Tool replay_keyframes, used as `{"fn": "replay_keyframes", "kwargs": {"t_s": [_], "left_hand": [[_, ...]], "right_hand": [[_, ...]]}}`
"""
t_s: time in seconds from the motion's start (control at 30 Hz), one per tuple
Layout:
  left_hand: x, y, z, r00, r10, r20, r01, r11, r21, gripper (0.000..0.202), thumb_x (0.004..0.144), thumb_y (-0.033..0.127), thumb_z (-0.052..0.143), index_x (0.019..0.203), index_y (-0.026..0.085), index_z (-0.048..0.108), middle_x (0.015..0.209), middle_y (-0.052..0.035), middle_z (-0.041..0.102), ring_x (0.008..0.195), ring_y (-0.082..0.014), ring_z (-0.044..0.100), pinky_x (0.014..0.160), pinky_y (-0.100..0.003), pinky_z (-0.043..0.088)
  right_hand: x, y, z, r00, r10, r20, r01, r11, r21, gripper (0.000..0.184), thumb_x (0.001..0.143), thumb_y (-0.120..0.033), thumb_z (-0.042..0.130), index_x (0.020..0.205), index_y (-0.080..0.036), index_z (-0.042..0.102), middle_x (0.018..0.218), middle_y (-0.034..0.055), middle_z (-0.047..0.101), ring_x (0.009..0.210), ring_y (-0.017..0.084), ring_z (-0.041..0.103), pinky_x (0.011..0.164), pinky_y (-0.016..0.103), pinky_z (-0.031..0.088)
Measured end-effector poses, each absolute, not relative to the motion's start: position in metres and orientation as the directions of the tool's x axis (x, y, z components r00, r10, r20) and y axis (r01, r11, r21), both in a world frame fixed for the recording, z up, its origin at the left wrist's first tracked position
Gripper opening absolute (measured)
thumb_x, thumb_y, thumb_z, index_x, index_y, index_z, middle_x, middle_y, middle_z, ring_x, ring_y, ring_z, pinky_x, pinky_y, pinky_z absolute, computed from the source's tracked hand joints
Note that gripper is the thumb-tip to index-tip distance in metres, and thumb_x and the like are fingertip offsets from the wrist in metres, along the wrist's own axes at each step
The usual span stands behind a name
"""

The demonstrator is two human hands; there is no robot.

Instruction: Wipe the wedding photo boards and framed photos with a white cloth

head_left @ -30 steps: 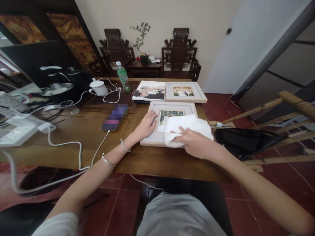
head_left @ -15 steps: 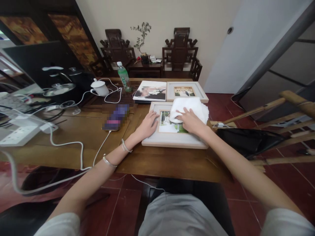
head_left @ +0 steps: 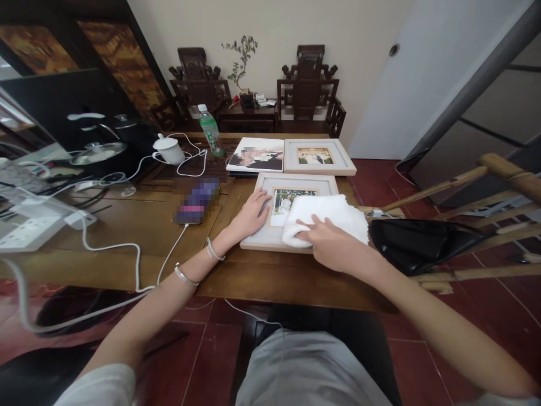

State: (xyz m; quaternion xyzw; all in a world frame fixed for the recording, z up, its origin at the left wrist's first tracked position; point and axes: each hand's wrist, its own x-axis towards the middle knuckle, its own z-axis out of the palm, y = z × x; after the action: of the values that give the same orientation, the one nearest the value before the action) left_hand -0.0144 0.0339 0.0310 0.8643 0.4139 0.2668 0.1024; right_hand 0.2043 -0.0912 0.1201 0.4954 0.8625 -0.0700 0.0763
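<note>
A light wooden picture frame (head_left: 264,237) with a photo of a figure in white lies flat near the table's front edge. My left hand (head_left: 252,214) rests on its left border, fingers stretched out. Under my right hand (head_left: 327,239) is a folded white cloth (head_left: 338,208), pressed against the lower right part of the frame and covering much of the photo there. My right fingers are bent into the cloth and grip it. Behind lie a second framed photo (head_left: 315,158) and a photo panel (head_left: 257,155), side by side.
On the wooden table (head_left: 262,276), a phone (head_left: 196,201) on a charging cable lies to the left. Farther back stand a green bottle (head_left: 211,132) and a white lidded cup (head_left: 168,151). Cables and a white power strip (head_left: 31,231) are at far left. A wooden chair (head_left: 448,276) with a black bag stands right.
My right hand has drawn the white cloth toward me, from the frame's upper right to its lower right edge. My left hand stays on the left border.
</note>
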Motion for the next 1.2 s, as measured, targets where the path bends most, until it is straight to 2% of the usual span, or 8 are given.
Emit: {"fn": "replay_keyframes", "kwargs": {"t_s": [0.13, 0.3, 0.53, 0.7, 0.8, 0.93, 1.03, 1.2], "left_hand": [[-0.014, 0.034, 0.031, 0.511, 0.772, 0.379, 0.659, -0.635, 0.404, 0.035, 0.093, 0.026, 0.041, 0.123, 0.014, 0.054, 0.138, -0.0148, 0.051, 0.140, -0.0288, 0.034, 0.115, -0.053, 0.030], [-0.014, 0.032, 0.032, 0.510, 0.775, 0.374, 0.660, -0.631, 0.407, 0.035, 0.094, 0.026, 0.041, 0.124, 0.012, 0.054, 0.138, -0.0164, 0.051, 0.140, -0.0288, 0.033, 0.115, -0.051, 0.030], [-0.013, 0.033, 0.030, 0.502, 0.782, 0.368, 0.661, -0.622, 0.421, 0.035, 0.094, 0.026, 0.041, 0.124, 0.012, 0.054, 0.140, -0.0166, 0.049, 0.141, -0.0282, 0.032, 0.114, -0.051, 0.032], [-0.012, 0.032, 0.030, 0.497, 0.790, 0.360, 0.658, -0.613, 0.438, 0.035, 0.094, 0.027, 0.040, 0.124, 0.014, 0.053, 0.140, -0.0166, 0.049, 0.142, -0.0285, 0.031, 0.111, -0.054, 0.035], [-0.013, 0.031, 0.031, 0.501, 0.784, 0.366, 0.658, -0.620, 0.428, 0.035, 0.094, 0.027, 0.040, 0.124, 0.015, 0.053, 0.139, -0.0154, 0.050, 0.141, -0.0280, 0.031, 0.112, -0.053, 0.034], [-0.014, 0.032, 0.032, 0.507, 0.783, 0.361, 0.662, -0.622, 0.418, 0.036, 0.094, 0.028, 0.040, 0.124, 0.013, 0.053, 0.139, -0.0166, 0.049, 0.141, -0.0286, 0.031, 0.113, -0.052, 0.032], [-0.014, 0.033, 0.032, 0.515, 0.772, 0.372, 0.656, -0.635, 0.409, 0.036, 0.093, 0.028, 0.041, 0.124, 0.014, 0.054, 0.138, -0.0155, 0.051, 0.141, -0.0289, 0.032, 0.115, -0.053, 0.030], [-0.015, 0.032, 0.033, 0.521, 0.771, 0.366, 0.662, -0.636, 0.396, 0.037, 0.094, 0.028, 0.041, 0.123, 0.011, 0.054, 0.138, -0.0182, 0.050, 0.140, -0.0296, 0.033, 0.115, -0.051, 0.030]], "right_hand": [[0.211, -0.065, 0.107, -0.471, 0.871, -0.141, 0.882, 0.469, -0.048, 0.064, 0.073, 0.000, 0.042, 0.132, -0.019, 0.057, 0.152, 0.0079, 0.038, 0.139, 0.039, 0.028, 0.107, 0.059, 0.029], [0.222, -0.032, 0.098, -0.453, 0.892, 0.016, 0.892, 0.453, 0.012, 0.063, 0.074, 0.002, 0.040, 0.132, -0.015, 0.057, 0.151, 0.0078, 0.040, 0.139, 0.035, 0.029, 0.110, 0.055, 0.027], [0.211, -0.037, 0.106, -0.428, 0.902, -0.054, 0.901, 0.431, 0.049, 0.060, 0.074, 0.003, 0.041, 0.129, -0.013, 0.059, 0.150, 0.0131, 0.041, 0.133, 0.038, 0.038, 0.104, 0.058, 0.033], [0.200, -0.082, 0.118, -0.500, 0.850, -0.166, 0.863, 0.506, -0.010, 0.059, 0.074, 0.003, 0.041, 0.125, -0.016, 0.062, 0.146, 0.0117, 0.047, 0.131, 0.039, 0.041, 0.101, 0.055, 0.038], [0.199, -0.102, 0.121, -0.561, 0.816, -0.136, 0.827, 0.557, -0.070, 0.060, 0.072, 0.004, 0.040, 0.124, -0.016, 0.062, 0.145, 0.0117, 0.047, 0.132, 0.037, 0.041, 0.102, 0.053, 0.039], [0.201, -0.102, 0.113, -0.561, 0.821, -0.106, 0.826, 0.549, -0.123, 0.064, 0.070, 0.004, 0.040, 0.127, -0.019, 0.060, 0.149, 0.0092, 0.043, 0.138, 0.035, 0.032, 0.107, 0.057, 0.033], [0.208, -0.081, 0.104, -0.536, 0.840, -0.081, 0.843, 0.527, -0.108, 0.064, 0.072, 0.003, 0.040, 0.130, -0.019, 0.058, 0.150, 0.0080, 0.041, 0.140, 0.036, 0.029, 0.109, 0.059, 0.029], [0.227, -0.030, 0.096, -0.485, 0.872, 0.068, 0.873, 0.487, -0.015, 0.061, 0.075, 0.001, 0.041, 0.130, -0.019, 0.058, 0.148, 0.0063, 0.045, 0.139, 0.030, 0.032, 0.113, 0.051, 0.027]]}}
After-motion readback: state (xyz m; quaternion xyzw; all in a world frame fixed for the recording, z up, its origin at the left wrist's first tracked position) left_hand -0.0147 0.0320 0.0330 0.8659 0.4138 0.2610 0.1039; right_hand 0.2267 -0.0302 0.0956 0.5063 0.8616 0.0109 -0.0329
